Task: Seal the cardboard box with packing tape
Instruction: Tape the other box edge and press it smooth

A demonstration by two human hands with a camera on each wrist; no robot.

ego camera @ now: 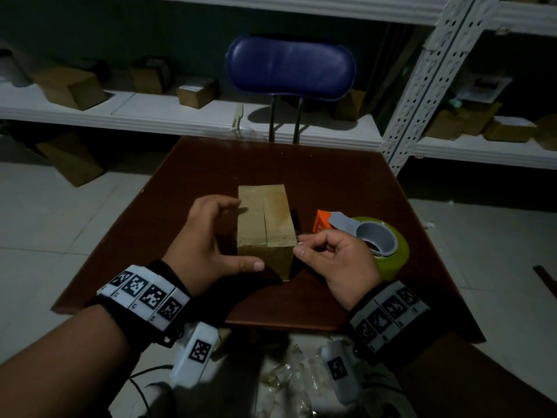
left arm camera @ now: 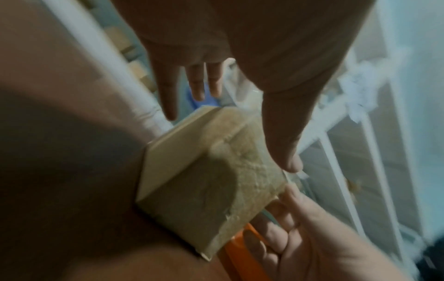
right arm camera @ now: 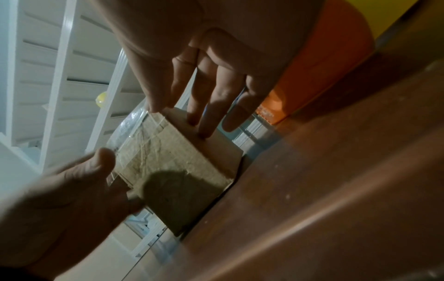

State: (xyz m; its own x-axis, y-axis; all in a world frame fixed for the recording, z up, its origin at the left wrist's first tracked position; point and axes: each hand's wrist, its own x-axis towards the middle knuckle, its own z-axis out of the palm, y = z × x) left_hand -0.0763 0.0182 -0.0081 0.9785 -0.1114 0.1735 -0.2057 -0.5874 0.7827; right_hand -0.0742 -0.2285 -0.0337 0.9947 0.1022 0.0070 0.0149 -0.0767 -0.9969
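**Both hands at a small taped box on the brown table**

A small cardboard box point(ego camera: 265, 227) is sitting near the middle of a dark brown table point(ego camera: 346, 182), its top flaps closed with a seam running down the centre. Clear tape is glinting over the near end of it in the right wrist view, wrinkled, with a loose edge standing out past the corner.

The person's left hand point(ego camera: 208, 245) is cupping the box from its left side, fingers spread and only gently bent, the thumb lying against the lower near face and the fingertips reaching toward the far top edge. In the left wrist view those fingers are hanging apart from the cardboard, so whether they are actually touching it is hard to tell.

The right hand point(ego camera: 334, 260) is working at the near right corner, thumb and forefinger pressed together in a pinch; it seems to be the loose tape edge they are pinching, though the dim light is leaving that uncertain.

Just to the right of the box, a tape dispenser point(ego camera: 361, 233) with an orange blade guard and a yellowish roll is resting on the table.

A blue chair point(ego camera: 291, 69) is standing beyond the table, and white shelves point(ego camera: 150, 116) behind are holding more boxes.
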